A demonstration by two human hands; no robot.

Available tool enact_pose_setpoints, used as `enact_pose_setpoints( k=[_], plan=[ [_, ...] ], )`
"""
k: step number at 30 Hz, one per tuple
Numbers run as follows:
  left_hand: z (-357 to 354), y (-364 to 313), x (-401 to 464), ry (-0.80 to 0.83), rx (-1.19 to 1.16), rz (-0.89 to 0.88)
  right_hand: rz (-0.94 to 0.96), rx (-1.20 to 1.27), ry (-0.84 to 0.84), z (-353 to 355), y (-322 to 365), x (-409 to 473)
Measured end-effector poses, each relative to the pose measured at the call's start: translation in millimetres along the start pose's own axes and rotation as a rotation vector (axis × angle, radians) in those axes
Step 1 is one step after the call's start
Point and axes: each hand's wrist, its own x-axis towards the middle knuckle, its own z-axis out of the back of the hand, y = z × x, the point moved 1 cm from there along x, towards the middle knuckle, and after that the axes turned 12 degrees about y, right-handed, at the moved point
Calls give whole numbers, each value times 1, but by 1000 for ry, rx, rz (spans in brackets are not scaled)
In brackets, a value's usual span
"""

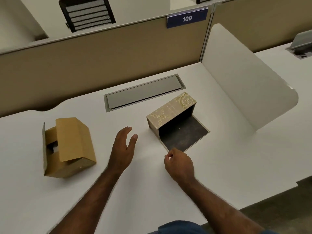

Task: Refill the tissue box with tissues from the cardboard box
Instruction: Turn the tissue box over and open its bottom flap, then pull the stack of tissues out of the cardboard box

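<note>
A beige patterned tissue box (170, 112) lies on its side at centre right of the white desk (152, 191), its dark flap (184, 137) folded out flat toward me and its dark inside showing no tissues. A brown cardboard box (70, 146) lies on its side at the left, one end flap open, something white inside. My left hand (124, 147) hovers between the two boxes, fingers apart, holding nothing. My right hand (179, 163) is loosely curled just in front of the flap's near corner, holding nothing visible.
A grey cable hatch (143, 92) is set into the desk behind the boxes. A tan partition (101, 53) with a blue sign (187, 18) reading 109 closes the back. A white side divider (244, 81) stands to the right. The desk's front edge runs at lower right.
</note>
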Motion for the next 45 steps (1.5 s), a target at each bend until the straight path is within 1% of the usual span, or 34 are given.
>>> enact_pose_setpoints(
  k=[5,9,12,14,15,17,20,23,25,29,36,40,45],
  plan=[
    [55,21,-51,-196,59,-83,122,2,61,-22,56,-16],
    [108,37,-76,-428,191,-99,214,8,94,-39,100,-26],
    [150,54,-86,-605,295,-56,280,34,124,-51,135,-32],
    [175,65,-89,-708,418,23,334,60,146,-59,160,-37],
    [185,69,-89,-732,432,82,366,74,158,-63,172,-39],
    [201,77,-88,-725,357,183,437,106,189,-73,196,-45],
    [220,95,-87,-638,187,272,525,138,244,-89,228,-53],
    [234,115,-85,-510,64,285,584,142,269,-105,255,-59],
    [239,125,-86,-463,33,280,598,142,289,-116,269,-61],
    [245,140,-88,-399,-17,291,603,139,325,-133,289,-67],
    [240,146,-83,-233,-32,381,582,127,295,-155,310,-77],
    [240,146,-79,-230,-61,400,545,132,278,-161,313,-80],
    [249,147,-82,-230,-101,355,494,198,255,-159,312,-82]
  ],
)
